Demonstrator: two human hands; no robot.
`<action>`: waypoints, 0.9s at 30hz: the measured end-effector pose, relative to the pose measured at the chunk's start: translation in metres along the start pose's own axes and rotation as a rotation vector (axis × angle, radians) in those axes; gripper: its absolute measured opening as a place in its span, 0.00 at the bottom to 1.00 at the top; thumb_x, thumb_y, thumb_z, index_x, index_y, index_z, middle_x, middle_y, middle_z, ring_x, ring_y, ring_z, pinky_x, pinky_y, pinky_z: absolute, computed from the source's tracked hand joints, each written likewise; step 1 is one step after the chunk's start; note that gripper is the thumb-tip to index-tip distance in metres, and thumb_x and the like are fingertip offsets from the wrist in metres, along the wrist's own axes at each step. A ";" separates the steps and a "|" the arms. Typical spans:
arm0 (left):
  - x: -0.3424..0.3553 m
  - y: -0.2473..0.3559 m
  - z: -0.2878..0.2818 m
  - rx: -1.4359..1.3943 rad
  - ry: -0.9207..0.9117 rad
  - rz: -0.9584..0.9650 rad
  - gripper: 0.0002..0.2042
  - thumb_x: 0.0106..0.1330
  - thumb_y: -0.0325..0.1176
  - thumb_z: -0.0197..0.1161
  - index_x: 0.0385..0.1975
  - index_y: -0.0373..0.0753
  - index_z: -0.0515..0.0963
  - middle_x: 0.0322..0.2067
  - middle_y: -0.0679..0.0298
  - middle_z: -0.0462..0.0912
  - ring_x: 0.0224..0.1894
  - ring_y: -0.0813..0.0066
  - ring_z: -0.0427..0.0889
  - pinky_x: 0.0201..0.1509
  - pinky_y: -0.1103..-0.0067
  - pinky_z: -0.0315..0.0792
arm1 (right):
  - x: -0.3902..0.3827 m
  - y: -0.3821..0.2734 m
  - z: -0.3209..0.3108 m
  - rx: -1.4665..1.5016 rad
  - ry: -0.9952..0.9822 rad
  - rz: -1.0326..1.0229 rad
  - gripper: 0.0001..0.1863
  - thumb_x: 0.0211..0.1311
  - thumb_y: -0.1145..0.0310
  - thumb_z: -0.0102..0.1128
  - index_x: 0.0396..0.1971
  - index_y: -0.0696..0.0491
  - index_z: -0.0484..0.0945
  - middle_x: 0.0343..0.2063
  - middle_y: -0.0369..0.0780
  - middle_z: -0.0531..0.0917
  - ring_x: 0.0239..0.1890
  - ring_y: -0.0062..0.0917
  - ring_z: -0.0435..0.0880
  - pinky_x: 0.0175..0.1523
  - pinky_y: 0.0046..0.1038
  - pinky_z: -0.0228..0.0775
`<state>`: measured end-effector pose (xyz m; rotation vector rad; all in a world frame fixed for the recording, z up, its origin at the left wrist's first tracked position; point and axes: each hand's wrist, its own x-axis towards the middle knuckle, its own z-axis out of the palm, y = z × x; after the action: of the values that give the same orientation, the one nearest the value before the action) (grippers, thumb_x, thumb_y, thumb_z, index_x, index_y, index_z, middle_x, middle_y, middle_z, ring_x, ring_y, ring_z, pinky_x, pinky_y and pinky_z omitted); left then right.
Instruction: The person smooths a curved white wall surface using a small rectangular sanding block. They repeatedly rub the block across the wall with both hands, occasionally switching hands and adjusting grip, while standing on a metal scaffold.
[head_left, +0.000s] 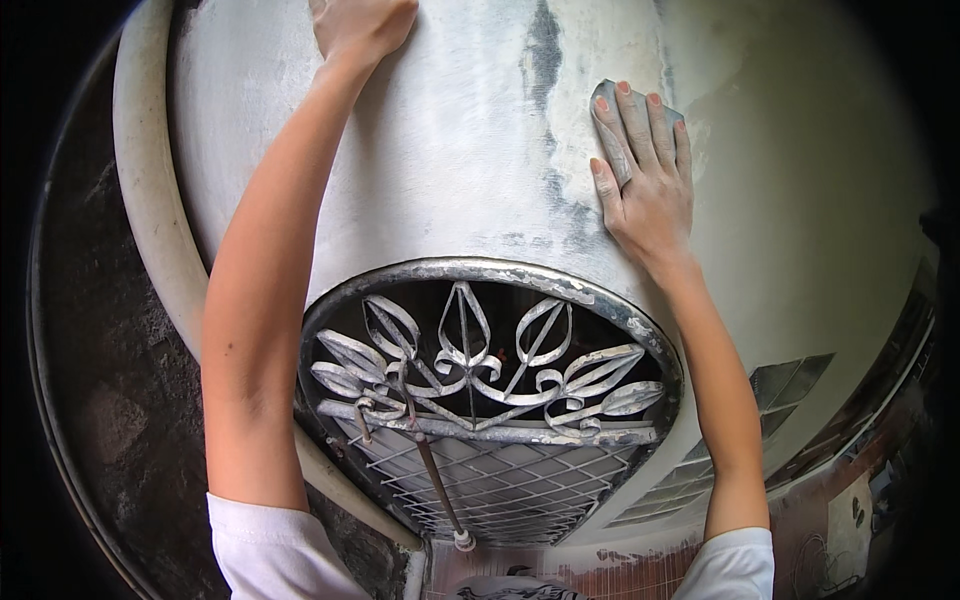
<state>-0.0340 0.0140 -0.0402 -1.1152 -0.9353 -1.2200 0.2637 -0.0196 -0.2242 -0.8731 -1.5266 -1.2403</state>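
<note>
High on a white, patchy plastered wall (440, 120), my right hand (645, 170) presses a grey sheet (605, 98), perhaps sandpaper, flat to the surface, its dusty fingers lying over it. My left hand (362, 22) is at the top edge of the view, fingers curled against the wall and partly cut off, so what they grip, if anything, is hidden. Dark grey blotches streak the plaster just left of my right hand. Below both hands sits an arched window with a flaking ornamental metal grille (470, 365) of leaf shapes and crossed bars.
A curved white pipe (150, 150) runs down the left, beside a dark rough wall (120, 420). A thin vertical rod (440, 480) stands before the grille. At the right are a smaller barred opening (785, 380) and a greenish wall. A reddish tiled floor (640, 570) shows at the bottom.
</note>
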 end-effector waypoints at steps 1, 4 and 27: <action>0.002 0.006 0.002 -0.006 0.012 -0.055 0.29 0.70 0.36 0.46 0.74 0.49 0.57 0.74 0.54 0.55 0.74 0.44 0.55 0.75 0.53 0.48 | -0.009 -0.002 -0.002 0.007 -0.021 -0.006 0.28 0.72 0.50 0.47 0.71 0.34 0.64 0.74 0.29 0.60 0.76 0.30 0.54 0.79 0.42 0.41; 0.002 0.032 0.004 -0.040 0.021 -0.160 0.33 0.68 0.36 0.49 0.74 0.39 0.52 0.75 0.46 0.50 0.73 0.40 0.53 0.76 0.53 0.47 | -0.035 -0.011 -0.008 0.090 -0.058 -0.023 0.27 0.71 0.55 0.50 0.69 0.34 0.68 0.72 0.28 0.63 0.76 0.28 0.56 0.79 0.40 0.43; -0.094 0.177 -0.069 -0.339 -0.347 0.793 0.31 0.73 0.46 0.44 0.73 0.38 0.57 0.75 0.60 0.53 0.78 0.62 0.48 0.81 0.64 0.41 | -0.161 -0.023 -0.107 1.120 -0.048 0.460 0.22 0.60 0.78 0.58 0.56 0.59 0.78 0.54 0.48 0.82 0.57 0.41 0.80 0.62 0.40 0.69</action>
<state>0.1264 -0.0326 -0.1705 -1.7863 -0.4391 -0.5381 0.3143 -0.1237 -0.3813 -0.4281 -1.6064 0.0502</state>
